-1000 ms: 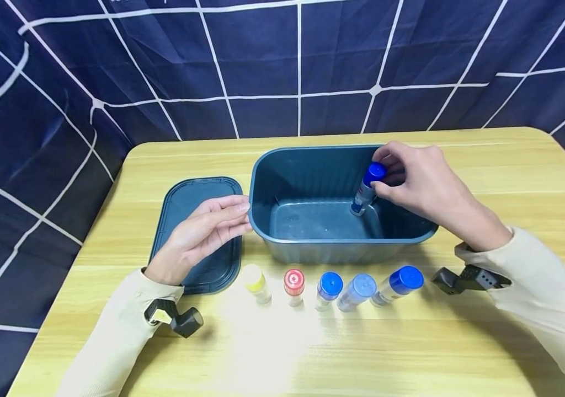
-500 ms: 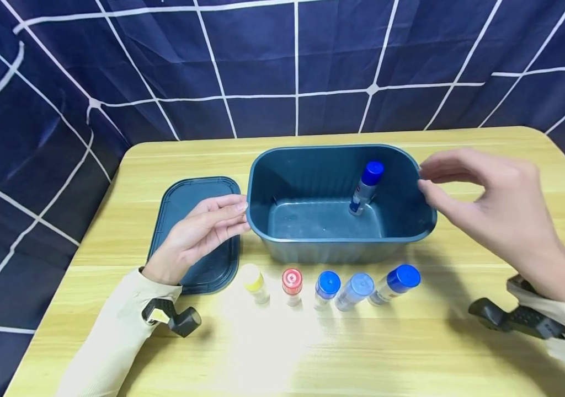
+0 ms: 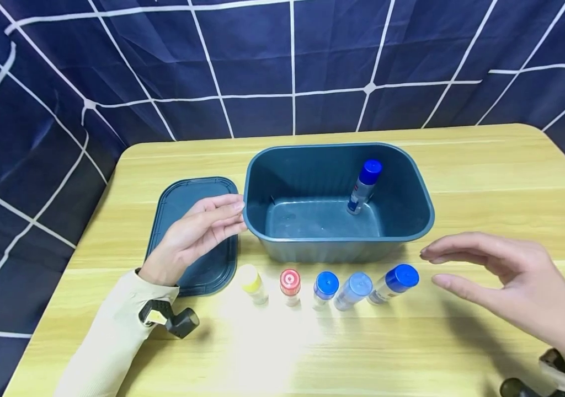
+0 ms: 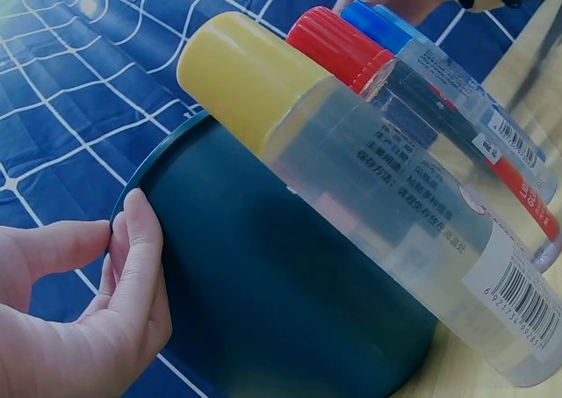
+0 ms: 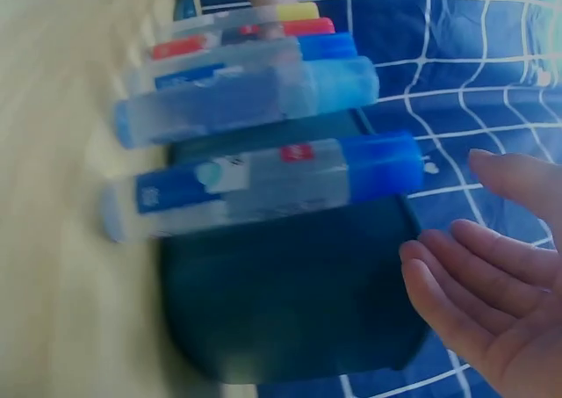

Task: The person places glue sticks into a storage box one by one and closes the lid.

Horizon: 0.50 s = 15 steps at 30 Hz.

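Note:
My left hand [image 3: 195,234] touches the left end of a dark teal plastic bin [image 3: 332,251], fingers fairly straight against its outer wall and thumb tip by the rim. My right hand [image 3: 506,275] holds nothing, fingers and thumb apart, right of a standing row of clear glue bottles. Nearest it is a blue-capped bottle [image 3: 394,282]. Leftward follow a light-blue-capped bottle [image 3: 353,291], another blue-capped bottle [image 3: 325,288], a red-capped bottle [image 3: 290,285] and a yellow-capped bottle [image 3: 254,284]. Inside the bin, toward its right, another blue-capped glue bottle [image 3: 363,187] stands upright.
A dark teal lid [image 3: 208,270] lies flat left of the bin, partly under my left hand. All stands on a light wooden table [image 3: 243,358]. A blue cloth [image 3: 252,66] with white grid lines hangs behind and at the left.
My right hand has let go of the blue-capped glue bottle inside the bin, withdrawn rightward, then come toward the front beside the row. The left hand keeps its place at the bin.

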Available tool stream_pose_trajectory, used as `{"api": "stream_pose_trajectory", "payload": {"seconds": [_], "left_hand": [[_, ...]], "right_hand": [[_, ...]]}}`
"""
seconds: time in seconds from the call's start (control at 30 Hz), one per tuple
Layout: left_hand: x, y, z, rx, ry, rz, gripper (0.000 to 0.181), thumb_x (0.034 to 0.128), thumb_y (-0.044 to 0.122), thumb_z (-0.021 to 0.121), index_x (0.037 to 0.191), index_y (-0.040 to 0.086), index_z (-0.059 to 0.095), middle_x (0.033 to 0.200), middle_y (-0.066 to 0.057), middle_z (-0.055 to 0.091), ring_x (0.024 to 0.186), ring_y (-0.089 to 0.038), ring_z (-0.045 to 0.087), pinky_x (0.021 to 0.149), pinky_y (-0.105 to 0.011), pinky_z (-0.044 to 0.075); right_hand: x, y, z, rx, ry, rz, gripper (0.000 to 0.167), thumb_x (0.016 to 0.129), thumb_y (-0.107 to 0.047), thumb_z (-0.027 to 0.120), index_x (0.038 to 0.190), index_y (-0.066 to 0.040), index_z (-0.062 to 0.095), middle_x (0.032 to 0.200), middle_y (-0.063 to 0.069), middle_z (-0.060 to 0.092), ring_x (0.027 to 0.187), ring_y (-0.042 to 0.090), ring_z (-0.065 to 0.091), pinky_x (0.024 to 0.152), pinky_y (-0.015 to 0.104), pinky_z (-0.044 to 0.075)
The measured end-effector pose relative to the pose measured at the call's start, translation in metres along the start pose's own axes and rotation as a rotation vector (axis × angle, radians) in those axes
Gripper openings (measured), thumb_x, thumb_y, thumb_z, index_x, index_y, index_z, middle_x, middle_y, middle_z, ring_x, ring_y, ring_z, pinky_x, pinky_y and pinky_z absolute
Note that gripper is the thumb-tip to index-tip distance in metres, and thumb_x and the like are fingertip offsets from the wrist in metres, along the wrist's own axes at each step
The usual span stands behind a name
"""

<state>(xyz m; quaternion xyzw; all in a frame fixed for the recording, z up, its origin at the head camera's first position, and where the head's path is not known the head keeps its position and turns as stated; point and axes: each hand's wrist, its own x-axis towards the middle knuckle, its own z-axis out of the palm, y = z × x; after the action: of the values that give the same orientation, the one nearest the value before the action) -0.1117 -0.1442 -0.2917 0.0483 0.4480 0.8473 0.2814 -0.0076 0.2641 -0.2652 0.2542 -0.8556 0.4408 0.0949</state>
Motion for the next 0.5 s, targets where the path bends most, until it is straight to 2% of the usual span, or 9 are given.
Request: {"api": "stream_pose_trajectory", "payload": {"seconds": [0.07,0.1,0.17,0.3,0.33,0.5], "left_hand": [[0.000,0.000,0.000,-0.003,0.002,0.000,0.011,0.0952,-0.003,0.055,0.104,-0.001,0.063,0.088,-0.010,0.068,0.081,-0.016,0.068,0.083,-0.028,0.056],[0.000,0.000,0.000,-0.002,0.002,0.000,0.011,0.0952,-0.003,0.055,0.104,-0.001,0.063,0.089,-0.010,0.068,0.081,-0.016,0.068,0.083,-0.028,0.056],[0.001,0.000,0.000,-0.003,0.000,0.001,0.012,0.0955,-0.002,0.055,0.105,-0.002,0.063,0.090,-0.010,0.068,0.083,-0.017,0.068,0.084,-0.029,0.056],[0.002,0.000,0.000,-0.006,0.001,-0.003,0.012,0.0957,-0.002,0.055,0.106,-0.002,0.062,0.090,-0.011,0.068,0.083,-0.017,0.068,0.084,-0.029,0.056],[0.002,0.000,0.000,-0.007,0.005,-0.004,0.012,0.0956,-0.002,0.055,0.106,-0.002,0.061,0.091,-0.011,0.068,0.083,-0.017,0.068,0.083,-0.029,0.056],[0.000,0.002,0.000,0.012,0.028,-0.007,0.017,0.0960,-0.001,0.055,0.112,-0.004,0.056,0.096,-0.012,0.068,0.087,-0.018,0.068,0.084,-0.029,0.056]], "right_hand": [[-0.001,-0.008,0.005,-0.054,-0.013,0.056,0.055,0.061,0.024,0.078,0.109,0.001,0.066,0.103,0.008,0.070,0.095,0.011,0.067,0.086,0.014,0.050],[-0.002,-0.009,0.008,-0.037,-0.010,0.079,0.056,0.060,0.024,0.077,0.110,0.001,0.066,0.104,0.008,0.070,0.096,0.011,0.067,0.086,0.014,0.050],[-0.005,-0.007,0.013,0.096,0.014,0.086,0.055,0.062,0.027,0.075,0.111,0.006,0.064,0.106,0.011,0.069,0.097,0.013,0.067,0.087,0.015,0.050],[-0.015,0.007,0.025,0.380,0.069,0.037,0.053,0.063,0.033,0.068,0.113,0.017,0.057,0.110,0.019,0.067,0.102,0.019,0.066,0.090,0.019,0.049],[-0.018,0.008,0.027,0.409,0.080,0.051,0.053,0.064,0.033,0.067,0.114,0.018,0.056,0.111,0.020,0.066,0.103,0.019,0.066,0.091,0.019,0.049],[-0.027,0.010,0.042,0.392,0.126,0.136,0.054,0.064,0.033,0.067,0.115,0.017,0.056,0.112,0.014,0.067,0.104,0.016,0.065,0.092,0.021,0.049]]}}
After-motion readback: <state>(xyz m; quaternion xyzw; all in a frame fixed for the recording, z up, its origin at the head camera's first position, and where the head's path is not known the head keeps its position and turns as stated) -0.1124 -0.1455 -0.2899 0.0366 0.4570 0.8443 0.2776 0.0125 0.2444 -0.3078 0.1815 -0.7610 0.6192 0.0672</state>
